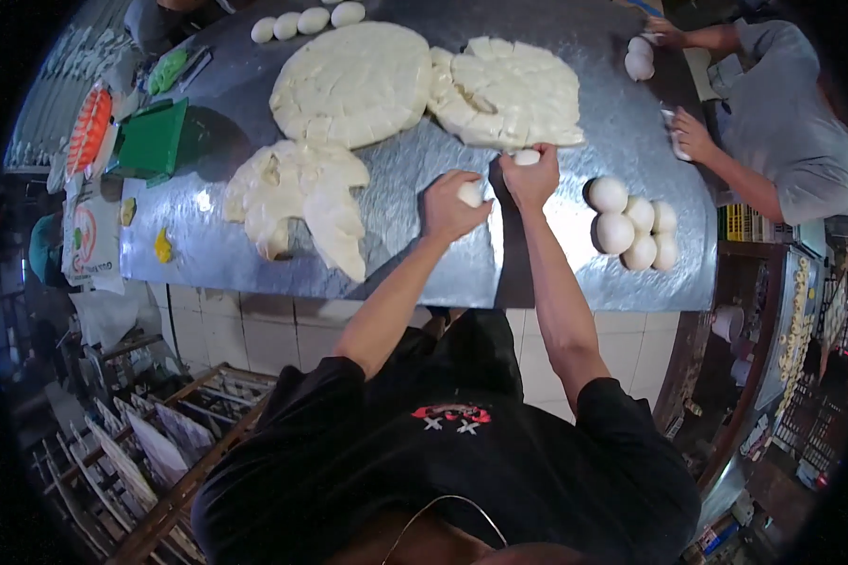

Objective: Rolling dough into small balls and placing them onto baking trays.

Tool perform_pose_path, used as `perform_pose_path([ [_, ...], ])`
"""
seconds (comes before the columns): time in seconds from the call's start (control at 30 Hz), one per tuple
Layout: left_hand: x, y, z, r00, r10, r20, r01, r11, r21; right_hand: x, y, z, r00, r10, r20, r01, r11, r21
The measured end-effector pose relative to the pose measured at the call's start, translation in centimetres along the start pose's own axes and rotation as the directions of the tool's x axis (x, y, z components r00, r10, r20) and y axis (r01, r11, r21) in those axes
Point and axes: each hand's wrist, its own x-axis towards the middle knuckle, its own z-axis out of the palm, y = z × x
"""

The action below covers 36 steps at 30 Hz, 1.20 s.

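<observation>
My left hand [452, 204] is closed round a dough ball [469, 194] on the metal table, its fingers curled over the top. My right hand [533, 176] grips another piece of dough [527, 157], right at the near edge of a large slab of dough [509, 92] with cuts in its surface. Left of that slab lies a rounder dough slab [353, 83], touching it. Nearer to me on the left is a ragged, torn dough sheet [297, 188]. Several smooth dough balls [614, 233] sit clustered to the right of my right hand.
The metal table [396, 273] ends just before my body. A green container [154, 138] and yellow scraps [163, 246] lie at its left. More dough balls [311, 21] line the far edge. Across the right end, a person in grey [791, 113] handles dough. A rack [160, 452] stands lower left.
</observation>
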Motion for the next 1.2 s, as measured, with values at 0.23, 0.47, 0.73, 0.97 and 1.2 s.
perform_pose_path([
  [0.23,-10.4,1.5,-4.2,0.951,0.219,0.218,-0.23,0.973,0.025,-9.4,1.5,-7.7,0.921,-0.245,0.304,0.235,0.97,0.07],
  [0.47,-9.2,-1.0,-5.8,0.99,-0.085,-0.11,0.1,0.985,0.139,-3.8,4.3,-6.0,0.971,-0.234,-0.042,0.234,0.972,-0.006],
  [0.73,-8.9,3.7,-1.7,0.997,-0.026,0.073,0.021,0.998,0.063,-7.2,-0.1,-4.9,0.923,-0.156,0.351,0.159,0.987,0.02],
  [0.97,-14.6,3.5,-5.5,0.99,-0.053,0.131,0.045,0.997,0.059,-11.5,0.4,-12.3,0.869,-0.078,0.488,0.161,0.978,-0.132],
  [1.2,-8.4,9.9,-5.1,0.934,-0.069,0.35,0.214,0.893,-0.395,-12.5,-7.6,-19.0,0.739,-0.301,0.603,0.15,0.946,0.288],
])
